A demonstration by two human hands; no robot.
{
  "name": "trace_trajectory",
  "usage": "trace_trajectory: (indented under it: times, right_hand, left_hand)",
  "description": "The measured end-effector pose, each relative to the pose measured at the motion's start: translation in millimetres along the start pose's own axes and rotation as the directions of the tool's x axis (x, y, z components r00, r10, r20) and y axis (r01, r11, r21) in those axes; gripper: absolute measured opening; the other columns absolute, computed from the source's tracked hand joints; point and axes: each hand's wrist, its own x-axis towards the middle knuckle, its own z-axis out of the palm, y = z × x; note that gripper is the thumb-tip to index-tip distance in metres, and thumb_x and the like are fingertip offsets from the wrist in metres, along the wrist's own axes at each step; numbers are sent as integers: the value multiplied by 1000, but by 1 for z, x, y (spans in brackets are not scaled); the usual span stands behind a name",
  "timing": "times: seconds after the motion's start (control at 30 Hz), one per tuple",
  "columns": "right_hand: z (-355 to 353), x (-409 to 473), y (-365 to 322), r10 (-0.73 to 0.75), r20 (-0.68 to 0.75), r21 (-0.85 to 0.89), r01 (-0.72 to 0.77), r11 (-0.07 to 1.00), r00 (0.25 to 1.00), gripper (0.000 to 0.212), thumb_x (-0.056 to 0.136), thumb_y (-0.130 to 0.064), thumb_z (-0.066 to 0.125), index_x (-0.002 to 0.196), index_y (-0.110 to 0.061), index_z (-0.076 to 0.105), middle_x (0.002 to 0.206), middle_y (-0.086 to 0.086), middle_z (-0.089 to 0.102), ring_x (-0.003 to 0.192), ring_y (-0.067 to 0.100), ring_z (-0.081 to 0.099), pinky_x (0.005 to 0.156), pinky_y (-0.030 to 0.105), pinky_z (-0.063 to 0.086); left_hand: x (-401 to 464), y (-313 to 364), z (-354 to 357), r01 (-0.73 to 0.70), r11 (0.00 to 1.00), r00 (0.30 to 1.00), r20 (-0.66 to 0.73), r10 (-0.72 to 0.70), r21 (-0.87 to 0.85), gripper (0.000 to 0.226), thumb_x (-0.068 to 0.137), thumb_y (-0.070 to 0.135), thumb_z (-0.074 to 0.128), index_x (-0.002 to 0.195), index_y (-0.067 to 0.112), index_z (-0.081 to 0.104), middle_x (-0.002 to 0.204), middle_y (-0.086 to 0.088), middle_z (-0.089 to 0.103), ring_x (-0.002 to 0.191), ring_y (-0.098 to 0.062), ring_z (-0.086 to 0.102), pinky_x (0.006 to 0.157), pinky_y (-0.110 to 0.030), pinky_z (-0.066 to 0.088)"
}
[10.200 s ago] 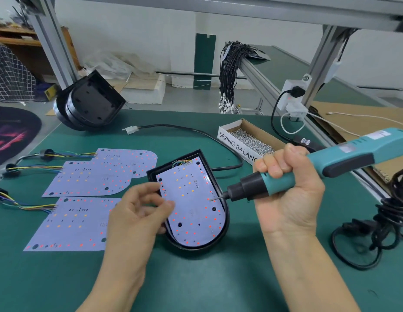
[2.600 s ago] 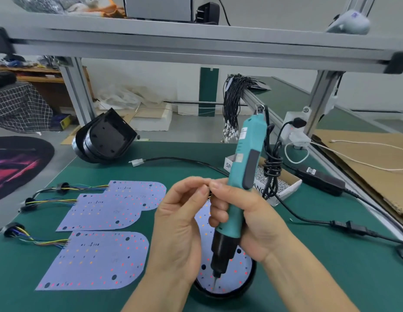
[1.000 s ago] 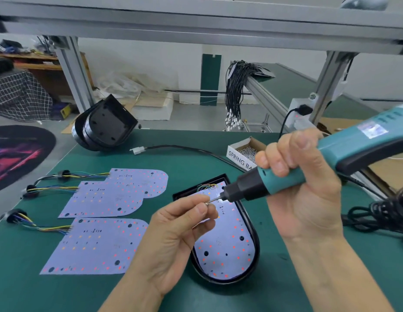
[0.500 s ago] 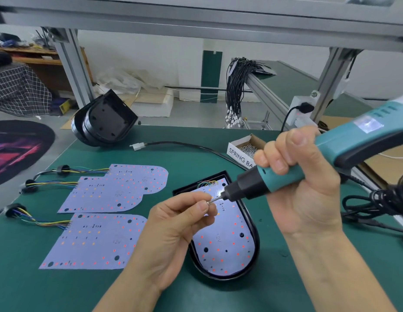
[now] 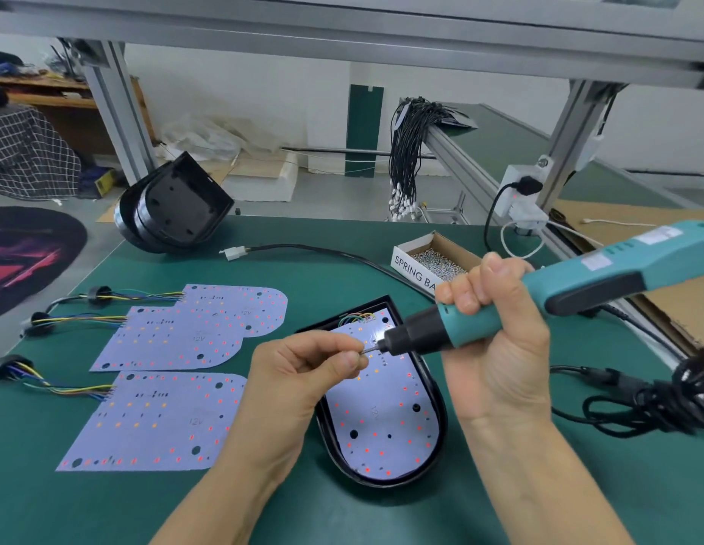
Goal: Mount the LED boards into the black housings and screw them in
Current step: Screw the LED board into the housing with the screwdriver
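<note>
At centre of the green worktop (image 5: 342, 513), head view: black housing (image 5: 440, 411) lies flat w/ an LED board (image 5: 381, 422) seated inside, rounded end toward the person, wires at its far straight edge. Right hand (image 5: 496, 348) holds the teal electric screwdriver (image 5: 539, 297) above the board, its grip clamped round the barrel, body angled up to the right frame edge, bit pointing left. Left hand (image 5: 303, 371) pinches at the bit tip w/ thumb and forefinger; whatever it holds there is too small to make out.

Left of housing: three loose LED boards (image 5: 165, 418) flat on the worktop, two overlapping at the back, one nearer; their wire leads run to the worktop's left edge. Open room between boards and housing is mostly taken by the left forearm. Near edge has bare green mat.

Far side: cardboard box of screws (image 5: 421, 261) just behind the right hand, a black cable w/ white plug (image 5: 236, 252) crossing, spare black housings (image 5: 173, 210) stacked tilted at the back-left corner. Coiled black cord (image 5: 676, 399) sits at the right edge. Aluminium frame (image 5: 342, 37) spans overhead.
</note>
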Motion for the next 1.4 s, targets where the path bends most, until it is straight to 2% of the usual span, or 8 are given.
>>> trace_trajectory:
  times: [0.33, 0.63, 0.77, 0.87, 0.97, 1.1, 1.27, 1.4]
  right_hand:
    - [-7, 6, -4, 11, -102, 98, -1, 995, 995, 29, 77, -13, 61, 54, -25, 46, 57, -10, 41, 49, 6, 42, 61, 21, 45]
    - [-10, 10, -5, 7, -81, 85, 0, 996, 997, 34, 82, -10, 59, 53, -24, 46, 54, -9, 40, 49, 7, 42, 64, 22, 45]
    - [-16, 16, -5, 8, -83, 78, -2, 997, 996, 33, 82, -10, 60, 56, -23, 45, 55, -8, 39, 51, 7, 41, 65, 23, 44]
    - [-23, 23, -6, -1, -84, 34, 4, 999, 996, 36, 84, -8, 59, 54, -23, 44, 55, -8, 40, 50, 8, 41, 65, 23, 43]
    - [-29, 31, -4, -10, -98, -30, 7, 1000, 995, 41, 87, -3, 56, 54, -22, 41, 54, -7, 38, 50, 9, 41, 65, 24, 42]
    - [-40, 37, -1, -30, -80, -140, 18, 990, 996, 39, 89, 0, 55, 59, -20, 40, 50, -8, 43, 49, 9, 44, 65, 23, 44]
    - [-51, 45, 2, -24, -28, -206, 18, 978, 999, 34, 80, -5, 62, 56, -22, 46, 52, -6, 43, 51, 11, 45, 62, 23, 46]
    - [-57, 48, 5, -16, 23, -241, 22, 970, 1000, 37, 79, -3, 62, 53, -26, 49, 52, -10, 45, 50, 10, 46, 61, 21, 46]
  left_hand:
    - [5, -3, 10, 21, 991, 999, -27, -25, -130, 24, 56, 24, 73, 78, 14, 79, 75, -11, 74, 70, -16, 70, 67, -19, 54]
    - [5, -3, 3, 27, 995, 998, 67, -21, -92, 53, 57, -3, 78, 105, 19, 72, 87, -11, 74, 82, -17, 71, 69, -19, 53]
    - [4, -7, -11, 71, 986, 988, -146, -49, 150, 52, 62, 7, 82, 108, 25, 64, 97, -1, 71, 76, -11, 65, 67, -17, 51]
    - [6, -12, -28, 297, 699, 942, -321, -101, 650, 37, 76, 47, 72, 101, 27, 54, 93, 9, 60, 87, -13, 59, 72, -30, 44]
    - [13, -20, -23, 388, 390, 919, -317, -234, 835, 51, 74, 71, 54, 94, 23, 54, 89, 12, 59, 91, -15, 58, 72, -32, 43]
    - [30, -24, -3, 375, 527, 927, -309, -211, 763, 39, 67, 61, 70, 77, 25, 59, 76, 11, 64, 76, -13, 61, 64, -30, 45]
    - [46, -27, 8, 472, 750, 881, -275, -385, 463, 57, 51, 35, 80, 95, 4, 61, 87, -7, 69, 72, -24, 65, 59, -29, 46]
    - [51, -30, 10, 439, 822, 897, -236, -374, 363, 19, 71, 2, 77, 87, 5, 68, 84, -9, 74, 68, -24, 69, 57, -27, 50]
